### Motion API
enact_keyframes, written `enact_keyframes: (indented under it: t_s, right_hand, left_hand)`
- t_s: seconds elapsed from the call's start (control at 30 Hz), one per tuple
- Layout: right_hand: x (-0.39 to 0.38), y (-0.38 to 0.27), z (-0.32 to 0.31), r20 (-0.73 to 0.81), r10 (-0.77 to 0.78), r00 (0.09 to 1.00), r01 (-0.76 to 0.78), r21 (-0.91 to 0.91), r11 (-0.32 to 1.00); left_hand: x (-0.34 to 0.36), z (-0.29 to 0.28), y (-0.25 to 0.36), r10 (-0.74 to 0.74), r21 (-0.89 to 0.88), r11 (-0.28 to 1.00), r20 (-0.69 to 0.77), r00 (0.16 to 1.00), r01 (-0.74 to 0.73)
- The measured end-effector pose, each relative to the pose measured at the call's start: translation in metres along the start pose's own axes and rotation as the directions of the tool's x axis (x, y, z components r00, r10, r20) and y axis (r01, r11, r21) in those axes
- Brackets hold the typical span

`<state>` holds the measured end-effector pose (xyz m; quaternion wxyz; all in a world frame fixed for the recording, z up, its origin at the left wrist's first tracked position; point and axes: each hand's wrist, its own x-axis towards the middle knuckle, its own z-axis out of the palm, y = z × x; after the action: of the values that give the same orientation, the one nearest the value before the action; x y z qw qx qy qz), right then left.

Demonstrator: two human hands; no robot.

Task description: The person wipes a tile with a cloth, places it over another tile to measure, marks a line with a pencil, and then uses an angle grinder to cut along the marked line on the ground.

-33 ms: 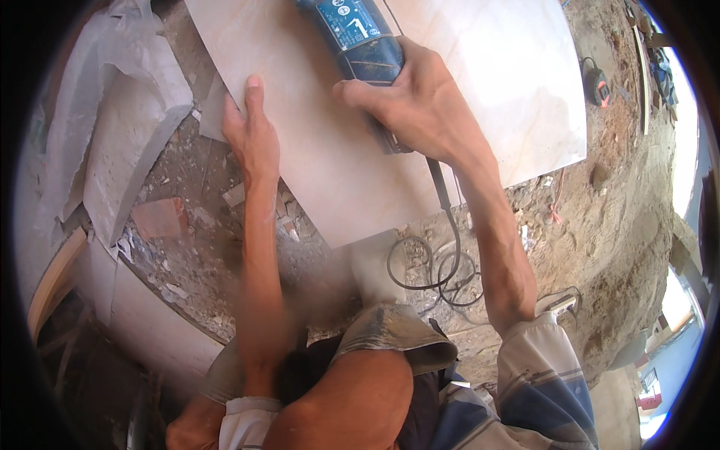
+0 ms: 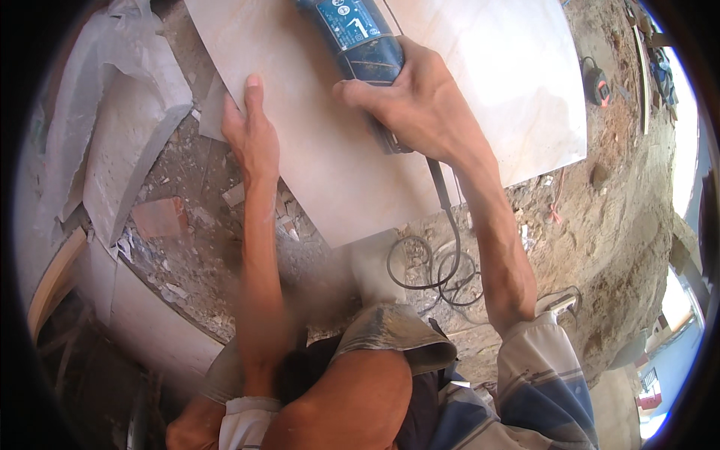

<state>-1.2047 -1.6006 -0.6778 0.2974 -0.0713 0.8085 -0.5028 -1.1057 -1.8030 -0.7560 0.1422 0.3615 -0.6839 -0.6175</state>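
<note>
My right hand is wrapped around the rear body of a blue corded angle grinder, whose front end runs out of the top of the view. The grinder lies over a large, glossy cream tile. A thin dark line crosses the tile beside the grinder and comes out near the cord. My left hand grips the tile's left edge, thumb on top and the other fingers mostly hidden beneath. The black power cord drops from the grinder's rear and loops on the ground near my legs.
Broken tile pieces and rubble cover the dirt at the left. Crumpled grey sheeting stands beyond them. To the tile's right, a tape measure lies on the soil. A plug connection rests beside my right elbow.
</note>
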Motion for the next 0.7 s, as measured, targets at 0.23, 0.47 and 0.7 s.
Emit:
enact_keyframes:
  t_s: [0.23, 0.47, 0.7]
  right_hand:
    - [-0.006, -0.001, -0.002, 0.005, 0.018, 1.000, -0.018, 0.000, 1.000]
    - [-0.008, 0.007, 0.000, 0.003, -0.001, 1.000, 0.001, -0.008, 1.000]
    - [-0.011, 0.012, 0.002, -0.005, -0.004, 1.000, 0.004, -0.008, 1.000]
  left_hand:
    - [0.001, 0.000, -0.003, 0.029, 0.010, 1.000, -0.009, 1.000, -0.029]
    - [0.001, -0.001, -0.004, 0.028, 0.011, 1.000, 0.004, 1.000, -0.028]
    - [0.000, -0.001, -0.003, 0.019, 0.027, 0.999, 0.000, 1.000, -0.020]
